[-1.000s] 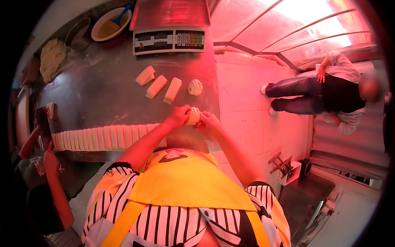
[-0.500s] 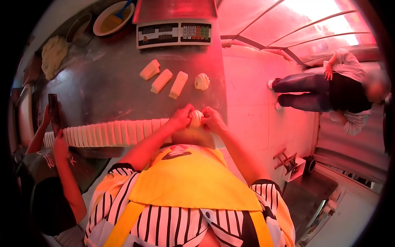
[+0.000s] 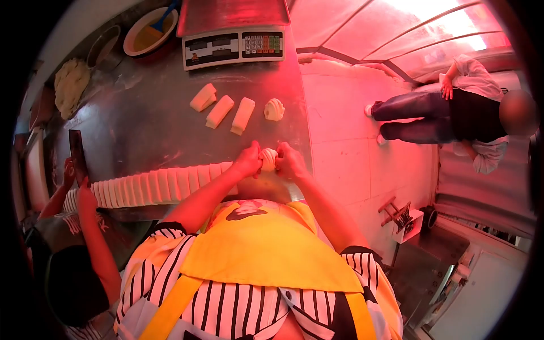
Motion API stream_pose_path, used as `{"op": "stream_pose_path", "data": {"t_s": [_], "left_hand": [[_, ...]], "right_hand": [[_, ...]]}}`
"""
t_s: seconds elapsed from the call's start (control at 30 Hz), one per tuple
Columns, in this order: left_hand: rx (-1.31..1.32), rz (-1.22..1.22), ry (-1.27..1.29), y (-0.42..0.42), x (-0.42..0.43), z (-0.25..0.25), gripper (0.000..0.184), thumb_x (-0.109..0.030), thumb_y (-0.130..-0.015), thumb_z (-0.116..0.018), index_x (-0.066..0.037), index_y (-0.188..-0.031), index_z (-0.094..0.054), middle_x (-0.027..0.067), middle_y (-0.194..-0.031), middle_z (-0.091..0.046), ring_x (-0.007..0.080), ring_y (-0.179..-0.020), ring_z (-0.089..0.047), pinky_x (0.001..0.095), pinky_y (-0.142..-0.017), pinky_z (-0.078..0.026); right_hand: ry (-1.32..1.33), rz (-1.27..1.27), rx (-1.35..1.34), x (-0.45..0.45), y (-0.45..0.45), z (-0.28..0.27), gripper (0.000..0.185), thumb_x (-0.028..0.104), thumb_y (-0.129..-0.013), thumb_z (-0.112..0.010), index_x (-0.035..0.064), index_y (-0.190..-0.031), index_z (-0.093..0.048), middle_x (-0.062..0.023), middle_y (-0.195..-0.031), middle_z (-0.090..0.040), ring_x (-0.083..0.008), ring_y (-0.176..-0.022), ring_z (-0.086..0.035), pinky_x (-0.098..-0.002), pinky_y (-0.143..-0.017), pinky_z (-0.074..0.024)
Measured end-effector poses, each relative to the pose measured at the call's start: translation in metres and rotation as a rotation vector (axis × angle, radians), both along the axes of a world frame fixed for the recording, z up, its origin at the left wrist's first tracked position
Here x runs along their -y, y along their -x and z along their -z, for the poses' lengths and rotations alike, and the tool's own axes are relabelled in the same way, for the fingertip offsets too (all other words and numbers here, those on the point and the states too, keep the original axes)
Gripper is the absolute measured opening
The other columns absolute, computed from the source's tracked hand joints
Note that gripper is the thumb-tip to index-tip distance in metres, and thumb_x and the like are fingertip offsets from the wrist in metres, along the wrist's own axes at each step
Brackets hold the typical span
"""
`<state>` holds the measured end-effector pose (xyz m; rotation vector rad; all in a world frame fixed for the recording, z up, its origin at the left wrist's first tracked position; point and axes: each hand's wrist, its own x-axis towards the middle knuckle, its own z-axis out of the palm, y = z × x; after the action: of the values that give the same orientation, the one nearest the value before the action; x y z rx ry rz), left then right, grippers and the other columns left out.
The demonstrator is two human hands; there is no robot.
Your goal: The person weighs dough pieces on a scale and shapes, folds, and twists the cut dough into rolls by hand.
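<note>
While a coiled bun [image 3: 274,110] sits shaped beside three plain dough pieces [image 3: 219,111] on the counter [image 3: 136,124], the left hand [image 3: 247,160] and right hand [image 3: 291,163] pinch a ridged bun [image 3: 268,159] between them, nearer, right of the dough row [image 3: 153,185].

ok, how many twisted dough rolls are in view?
2. One roll lies on the table, right of the loose dough strip; the other roll is held between left hand and right hand, partly hidden by fingers.

the tray [image 3: 233,16] is cut off by the top edge, a person's head [image 3: 518,112] blurred.
</note>
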<state>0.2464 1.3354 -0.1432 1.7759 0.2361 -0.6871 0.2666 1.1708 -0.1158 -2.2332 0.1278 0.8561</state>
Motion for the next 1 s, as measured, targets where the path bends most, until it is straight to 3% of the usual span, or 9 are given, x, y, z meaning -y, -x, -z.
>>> {"op": "stream_pose_path", "data": {"t_s": [0.1,0.27,0.43,0.5,0.63,0.67,0.8,0.93,1.0], "left_hand": [[0.050,0.039,-0.145,-0.002,0.000,-0.008,0.015,-0.001,-0.079,-0.050,-0.002,-0.090,-0.039,0.0174,-0.061,-0.059,0.0283,-0.046,-0.060,0.0390,-0.041,-0.048],[0.400,-0.025,-0.474,0.013,0.009,0.051,0.015,-0.012,-0.082,-0.052,-0.003,-0.091,-0.043,0.0223,-0.069,-0.060,0.0381,-0.063,-0.062,0.0478,-0.055,-0.048],[0.322,-0.068,-0.458,0.017,0.014,0.038,0.016,-0.014,-0.083,-0.052,-0.003,-0.091,-0.044,0.0230,-0.072,-0.061,0.0397,-0.067,-0.061,0.0489,-0.059,-0.047],[0.234,-0.092,-0.386,0.021,0.015,0.028,0.017,-0.012,-0.081,-0.053,-0.003,-0.092,-0.043,0.0235,-0.078,-0.061,0.0390,-0.070,-0.062,0.0486,-0.061,-0.048],[-0.039,-0.113,-0.182,0.014,0.010,-0.005,0.024,-0.011,-0.079,-0.056,-0.004,-0.100,-0.046,0.0245,-0.096,-0.060,0.0388,-0.081,-0.063,0.0481,-0.067,-0.051],[-0.124,-0.112,-0.139,0.012,0.008,-0.015,0.026,-0.011,-0.079,-0.056,-0.005,-0.103,-0.047,0.0233,-0.098,-0.060,0.0373,-0.081,-0.063,0.0470,-0.067,-0.051],[-0.013,0.028,-0.064,-0.007,-0.048,-0.033,0.050,-0.008,-0.078,-0.055,-0.012,-0.127,-0.043,0.0137,-0.110,-0.059,0.0315,-0.087,-0.063,0.0415,-0.072,-0.052],[0.658,-0.327,-0.803,-0.059,-0.129,-0.016,0.057,-0.013,-0.073,-0.063,-0.014,-0.126,-0.043,0.0134,-0.122,-0.049,0.0326,-0.112,-0.048,0.0434,-0.084,-0.047],[0.598,-0.307,-0.787,-0.081,-0.151,0.015,0.056,-0.013,-0.071,-0.067,-0.008,-0.123,-0.045,0.0166,-0.123,-0.048,0.0317,-0.113,-0.047,0.0432,-0.088,-0.044]], "right_hand": [[0.078,-0.186,0.597,0.011,0.008,0.057,0.020,0.014,-0.075,-0.063,0.0090,-0.089,-0.050,-0.0132,-0.071,-0.062,-0.0311,-0.062,-0.062,-0.0417,-0.055,-0.0477],[0.097,-0.241,0.503,0.009,0.004,0.047,0.015,0.017,-0.078,-0.058,0.0111,-0.086,-0.047,-0.0145,-0.069,-0.061,-0.0402,-0.066,-0.059,-0.0489,-0.056,-0.0447],[0.130,-0.284,0.589,0.008,0.004,0.058,0.014,0.019,-0.080,-0.056,0.0104,-0.087,-0.047,-0.0155,-0.072,-0.062,-0.0399,-0.066,-0.059,-0.0490,-0.055,-0.0442],[-0.142,-0.120,0.105,0.022,-0.007,0.092,0.023,0.023,-0.077,-0.061,0.0092,-0.093,-0.049,-0.0155,-0.074,-0.062,-0.0367,-0.066,-0.060,-0.0464,-0.057,-0.0461],[-0.179,-0.161,0.188,0.021,-0.007,0.012,0.046,0.016,-0.068,-0.072,0.0080,-0.108,-0.050,-0.0154,-0.088,-0.062,-0.0335,-0.085,-0.061,-0.0432,-0.071,-0.0486],[-0.031,-0.312,0.401,0.017,-0.004,0.011,0.067,0.020,-0.064,-0.077,0.0139,-0.124,-0.047,-0.0147,-0.113,-0.054,-0.0321,-0.106,-0.053,-0.0412,-0.079,-0.0467],[0.036,-0.601,0.610,-0.011,0.020,-0.025,0.087,0.023,-0.056,-0.081,0.0218,-0.133,-0.039,-0.0126,-0.135,-0.035,-0.0360,-0.121,-0.036,-0.0485,-0.084,-0.0425],[0.157,-0.652,0.704,-0.028,0.029,0.002,0.075,0.014,-0.060,-0.072,0.0199,-0.128,-0.044,-0.0096,-0.130,-0.039,-0.0328,-0.119,-0.038,-0.0453,-0.086,-0.0411],[0.155,-0.669,0.791,-0.027,0.032,0.019,0.073,0.014,-0.059,-0.072,0.0183,-0.127,-0.045,-0.0096,-0.126,-0.041,-0.0330,-0.117,-0.040,-0.0448,-0.086,-0.0412]]}}
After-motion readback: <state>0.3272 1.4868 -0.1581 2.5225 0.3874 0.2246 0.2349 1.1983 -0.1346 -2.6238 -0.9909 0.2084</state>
